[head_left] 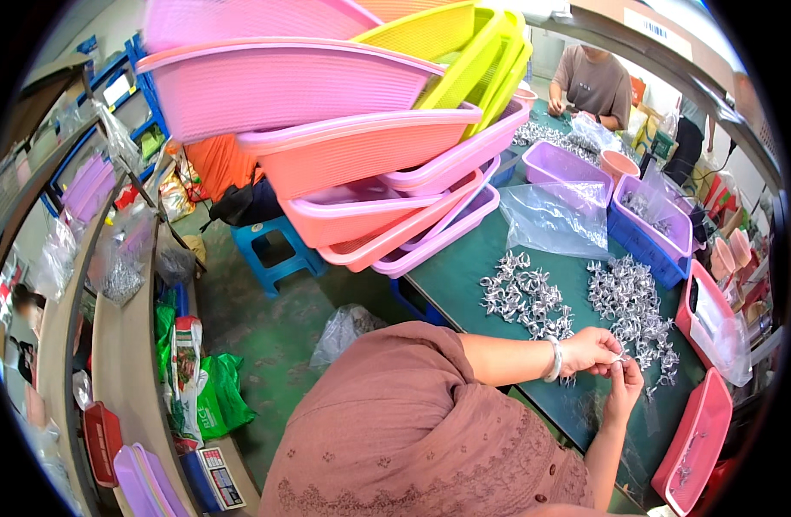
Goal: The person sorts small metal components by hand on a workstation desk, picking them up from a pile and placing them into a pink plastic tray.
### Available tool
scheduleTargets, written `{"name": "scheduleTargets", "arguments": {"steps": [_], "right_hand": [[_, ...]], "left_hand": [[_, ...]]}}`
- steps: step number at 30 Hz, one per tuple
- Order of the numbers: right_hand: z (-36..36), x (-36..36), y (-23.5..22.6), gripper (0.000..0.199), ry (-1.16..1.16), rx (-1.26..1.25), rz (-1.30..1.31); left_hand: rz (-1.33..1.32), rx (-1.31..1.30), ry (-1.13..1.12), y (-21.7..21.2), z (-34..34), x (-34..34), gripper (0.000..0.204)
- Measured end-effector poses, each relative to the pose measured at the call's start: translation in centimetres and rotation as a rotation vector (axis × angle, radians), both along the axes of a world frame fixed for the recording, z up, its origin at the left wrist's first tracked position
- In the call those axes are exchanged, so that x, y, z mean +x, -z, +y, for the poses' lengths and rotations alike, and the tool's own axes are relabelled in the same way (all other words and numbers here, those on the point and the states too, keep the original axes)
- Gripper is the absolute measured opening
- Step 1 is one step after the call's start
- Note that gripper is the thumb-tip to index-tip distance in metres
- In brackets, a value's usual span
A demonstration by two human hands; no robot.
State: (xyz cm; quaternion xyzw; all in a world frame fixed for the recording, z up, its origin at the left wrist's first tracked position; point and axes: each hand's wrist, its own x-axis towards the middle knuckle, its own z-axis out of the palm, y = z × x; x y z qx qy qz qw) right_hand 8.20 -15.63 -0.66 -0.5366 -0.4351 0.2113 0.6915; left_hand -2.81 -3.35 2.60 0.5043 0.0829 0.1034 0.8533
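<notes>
- Pinching a small silver metal piece (620, 357) between them, the left hand (590, 349) and right hand (626, 385) are held together just above the near edge of the green surface (464, 276); both are closed on that one piece.
- A pale bangle (554, 358) is worn on the left wrist.
- Two heaps of similar silver pieces are seen just beyond the hands: a smaller left heap (526, 297) and a larger right heap (632, 306). Which heap is finished cannot be told.
- Much appears left to handle, judging by the size of both heaps; a few pieces are seen in the red tray (697, 444) at the right.
- A clear plastic bag (555, 220) lies farther back, between a purple basket (567, 165) and a blue crate (649, 233).
- Stacked pink, purple and yellow baskets (352, 146) overhang the left end of the surface.
- Another person (593, 82) is seated at the far end, occupied with more silver pieces.
</notes>
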Motion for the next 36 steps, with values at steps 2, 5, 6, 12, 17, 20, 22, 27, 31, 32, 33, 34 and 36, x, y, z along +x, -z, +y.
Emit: {"name": "scheduleTargets", "arguments": {"steps": [2,5,6,12,17,20,22,27,31,32,33,34,36], "right_hand": [[0.1,-0.1,-0.2,0.005,-0.045,-0.017,0.001],[-0.4,-0.9,-0.3,0.006,-0.094,-0.011,0.087],[-0.6,-1.1,-0.6,0.005,-0.127,-0.005,0.076],[-2.8,-2.7,-2.2,0.005,-0.15,0.052,0.087],[-4.0,-4.6,-4.0,0.009,-0.157,0.07,0.083],[-4.6,-6.0,-5.4,0.01,-0.147,0.095,0.069],[-4.9,-6.2,-5.8,0.009,-0.134,0.098,0.071],[-5.4,-6.3,-6.7,0.008,-0.164,0.083,0.009],[-5.3,-6.9,-7.1,0.009,-0.114,0.063,-0.004],[-5.3,-7.2,-7.4,0.01,-0.095,0.062,-0.007],[-5.3,-7.5,-7.7,0.01,-0.094,0.052,-0.018],[-5.3,-7.8,-8.0,0.009,-0.096,0.041,-0.024],[-5.2,-8.2,-8.4,0.009,-0.101,0.025,-0.043]], "left_hand": [[0.046,-0.087,-0.014,0.2,-0.4,-0.6,0.017],[0.054,-0.153,-0.004,0.2,-1.0,-1.6,0.019],[0.04,-0.159,0.002,0.0,-1.2,-2.0,0.019],[-0.041,-0.17,0.045,-1.0,-3.0,-3.8,0.022],[-0.065,-0.137,0.057,-2.5,-4.2,-5.6,0.023],[-0.092,-0.126,0.065,-3.3,-4.7,-6.4,0.021],[-0.103,-0.109,0.07,-3.6,-5.1,-6.8,0.02],[-0.132,-0.098,0.073,-4.1,-5.5,-7.6,0.017],[-0.142,-0.13,0.078,-4.4,-5.6,-8.3,0.016],[-0.144,-0.136,0.08,-4.6,-5.6,-8.7,0.016],[-0.146,-0.142,0.082,-4.8,-5.7,-9.0,0.016],[-0.15,-0.144,0.077,-4.8,-5.7,-9.1,0.016],[-0.156,-0.152,0.069,-4.8,-5.7,-9.4,0.016]]}}
